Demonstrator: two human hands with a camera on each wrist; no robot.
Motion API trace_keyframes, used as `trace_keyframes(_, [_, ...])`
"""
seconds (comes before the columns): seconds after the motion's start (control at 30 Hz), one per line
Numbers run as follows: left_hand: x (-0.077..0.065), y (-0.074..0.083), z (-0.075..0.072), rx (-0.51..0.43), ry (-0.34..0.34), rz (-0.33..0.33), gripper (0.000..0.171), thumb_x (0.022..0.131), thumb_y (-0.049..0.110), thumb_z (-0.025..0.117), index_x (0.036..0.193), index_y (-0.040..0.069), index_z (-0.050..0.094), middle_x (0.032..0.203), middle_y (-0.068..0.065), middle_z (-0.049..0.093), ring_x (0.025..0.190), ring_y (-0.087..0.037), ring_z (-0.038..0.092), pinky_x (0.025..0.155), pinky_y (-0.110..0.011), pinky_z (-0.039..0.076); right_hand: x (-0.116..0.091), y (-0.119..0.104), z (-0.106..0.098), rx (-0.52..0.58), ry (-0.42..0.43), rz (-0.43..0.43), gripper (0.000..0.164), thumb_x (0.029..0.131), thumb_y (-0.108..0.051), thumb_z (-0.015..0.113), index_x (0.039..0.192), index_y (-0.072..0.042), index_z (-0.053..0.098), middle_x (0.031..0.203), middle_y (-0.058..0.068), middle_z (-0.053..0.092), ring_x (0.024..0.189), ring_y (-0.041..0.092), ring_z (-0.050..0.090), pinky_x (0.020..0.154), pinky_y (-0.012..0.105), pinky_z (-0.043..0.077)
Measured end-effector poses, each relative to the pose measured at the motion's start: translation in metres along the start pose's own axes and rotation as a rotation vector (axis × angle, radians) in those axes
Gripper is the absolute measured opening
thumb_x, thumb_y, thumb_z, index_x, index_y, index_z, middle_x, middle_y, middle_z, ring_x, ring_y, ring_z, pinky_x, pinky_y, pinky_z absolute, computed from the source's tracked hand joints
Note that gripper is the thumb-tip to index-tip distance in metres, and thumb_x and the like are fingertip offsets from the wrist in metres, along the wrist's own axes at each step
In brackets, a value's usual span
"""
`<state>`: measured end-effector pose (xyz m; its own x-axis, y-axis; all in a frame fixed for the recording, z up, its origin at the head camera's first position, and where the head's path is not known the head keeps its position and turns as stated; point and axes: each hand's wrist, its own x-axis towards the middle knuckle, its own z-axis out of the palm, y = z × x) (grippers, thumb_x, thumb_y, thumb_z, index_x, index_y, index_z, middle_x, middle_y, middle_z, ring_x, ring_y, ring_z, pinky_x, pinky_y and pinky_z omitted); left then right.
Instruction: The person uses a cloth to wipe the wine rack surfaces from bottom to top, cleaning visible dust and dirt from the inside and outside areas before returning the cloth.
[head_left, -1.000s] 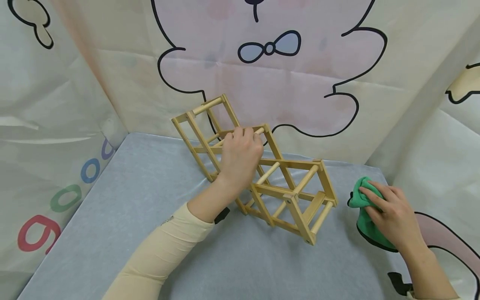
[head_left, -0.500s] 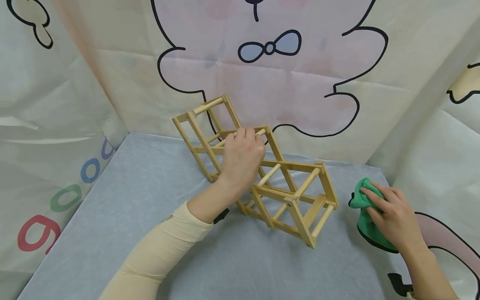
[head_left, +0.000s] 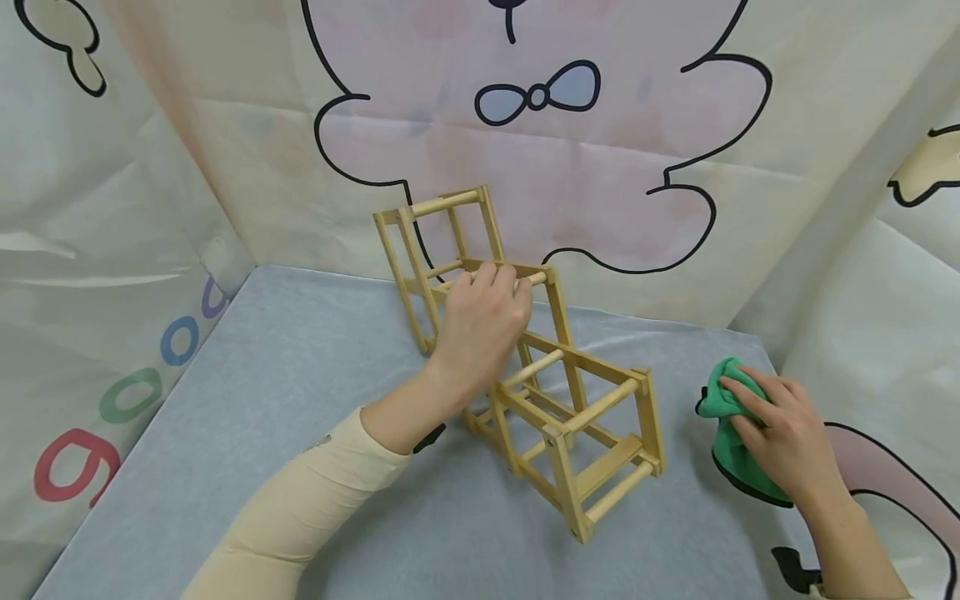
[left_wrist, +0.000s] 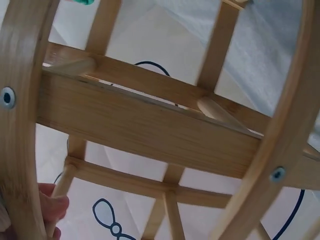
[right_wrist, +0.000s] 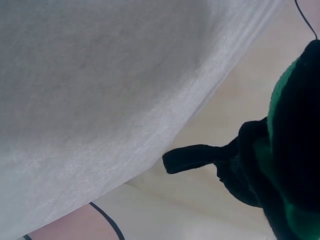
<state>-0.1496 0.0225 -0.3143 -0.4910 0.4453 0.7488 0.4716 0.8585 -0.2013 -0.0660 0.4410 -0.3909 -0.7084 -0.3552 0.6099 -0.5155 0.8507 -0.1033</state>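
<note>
In the head view a light wooden rack [head_left: 609, 463] of slats and round rods, built in steps, stands at a slant mid-table. My left hand [head_left: 483, 329] grips one of its upper rods, fingers curled over it; the thumb is hidden there. Close up in the left wrist view are the rack's broad slat [left_wrist: 145, 125], screw heads and the fingers [left_wrist: 52, 206] at a rod. Over at the right, my right hand [head_left: 783, 433] holds a bunched green cloth [head_left: 738, 454] with black edging, apart from the rack. The cloth [right_wrist: 295, 150] looks mostly dark in the right wrist view.
A pale blue cloth covers the table [head_left: 300, 400]. Printed fabric walls [head_left: 600, 200] with cartoon drawings close in the back and both sides. The rack's far end stands near the back wall.
Between half a second ago and now, the rack has turned in my left hand: its right end swung nearer to me, its far end shifted right. The right hand and cloth have barely moved.
</note>
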Motion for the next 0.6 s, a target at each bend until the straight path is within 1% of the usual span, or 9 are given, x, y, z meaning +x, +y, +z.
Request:
trace_keyframes(0.07, [-0.0014,-0.0010,-0.0003,-0.024,0.005,0.016,0.029,0.099,-0.006,0.057,0.085,0.012,0.076,0.075,-0.002,0.059,0.065,-0.017,0.051,0.052,-0.024,0.028,0.0000,0.0001,-0.0005,0.004,0.004,0.001,0.062,0.111,-0.051,0.041,0.121,0.000,0.075,0.126,0.030,0.065,0.107,0.051,0.054,0.112,0.013,0.022])
trace_keyframes(0.23, [-0.0051,-0.0036,-0.0005,-0.063,0.016,0.068,0.021,0.101,0.001,0.063,0.101,0.011,0.081,0.086,-0.003,0.069,0.072,-0.019,0.057,0.053,-0.024,0.033,0.0004,0.0002,-0.0006,0.010,0.017,-0.008,0.060,0.111,-0.050,0.043,0.120,0.000,0.076,0.125,0.030,0.065,0.105,0.052,0.054,0.110,0.012,0.022])
trace_keyframes(0.43, [-0.0070,-0.0066,0.0028,-0.099,0.060,0.141,0.020,0.099,0.001,0.065,0.103,0.014,0.080,0.090,-0.003,0.070,0.071,-0.018,0.054,0.053,-0.025,0.033,0.0004,0.0007,-0.0008,0.008,0.028,-0.009,0.060,0.111,-0.050,0.043,0.120,-0.001,0.076,0.125,0.030,0.065,0.104,0.052,0.054,0.109,0.012,0.023])
trace_keyframes(0.5, [-0.0069,-0.0075,0.0038,-0.109,0.078,0.175,0.018,0.100,0.004,0.067,0.104,0.015,0.081,0.092,-0.003,0.071,0.072,-0.018,0.055,0.053,-0.025,0.034,-0.0001,0.0008,-0.0012,0.005,0.029,-0.002,0.062,0.111,-0.051,0.042,0.120,0.000,0.076,0.125,0.030,0.065,0.104,0.052,0.054,0.108,0.011,0.022])
trace_keyframes(0.6, [-0.0068,-0.0087,0.0054,-0.133,0.097,0.218,0.016,0.102,0.008,0.068,0.106,0.016,0.082,0.097,-0.003,0.072,0.079,-0.019,0.062,0.054,-0.026,0.037,-0.0013,0.0010,-0.0015,0.006,0.033,0.004,0.066,0.110,-0.055,0.041,0.118,0.001,0.076,0.126,0.031,0.065,0.104,0.053,0.054,0.106,0.011,0.023])
